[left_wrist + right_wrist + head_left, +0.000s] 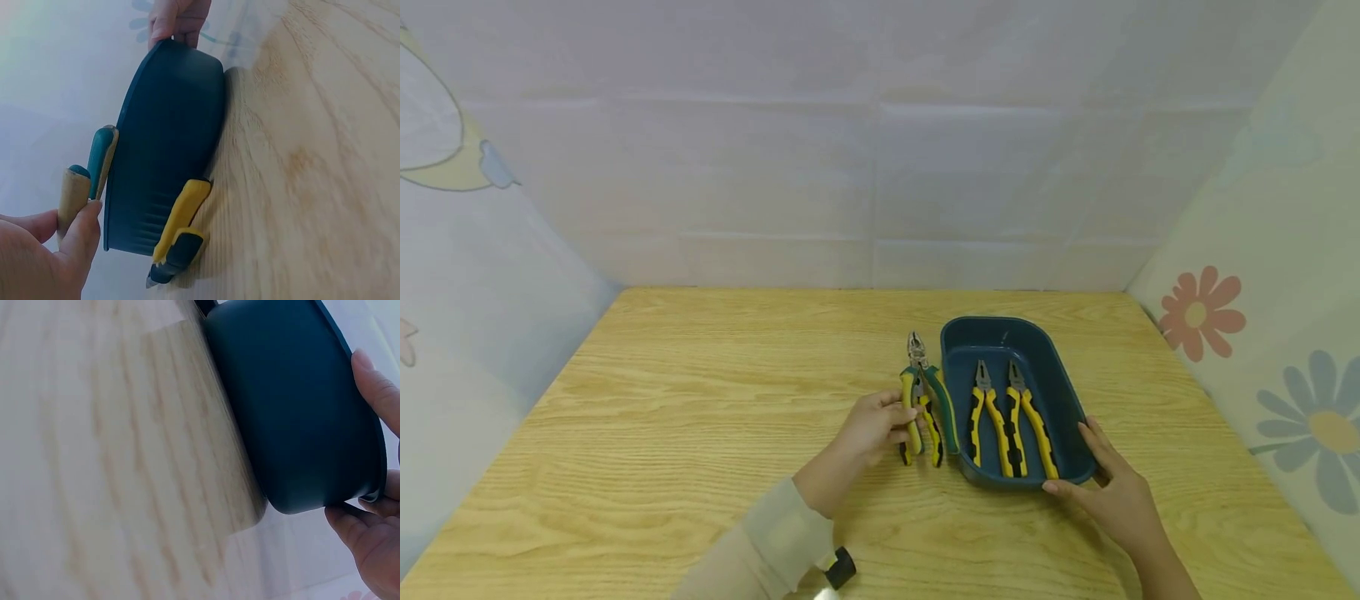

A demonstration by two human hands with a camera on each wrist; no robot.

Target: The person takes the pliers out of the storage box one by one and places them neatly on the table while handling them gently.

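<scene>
My left hand (871, 432) pinches one handle of green-and-cream pliers (951, 417), held raised at the left side of a dark blue tray (1070, 392). Beneath them, yellow-and-black pliers (185, 209) lie on the table against the tray's outer wall; in the head view they are partly covered. Inside the tray, two more yellow-and-black pliers, a left pair (997, 421) and a right pair (1040, 425), lie side by side, heads pointing away. With thumb and fingers, my right hand (1116, 500) grips the tray's near right corner.
The tray stands on a wood-grain table (700, 417). A pale sheet wall (872, 183) rises behind the table, and patterned walls with flowers (1330, 429) close in the sides.
</scene>
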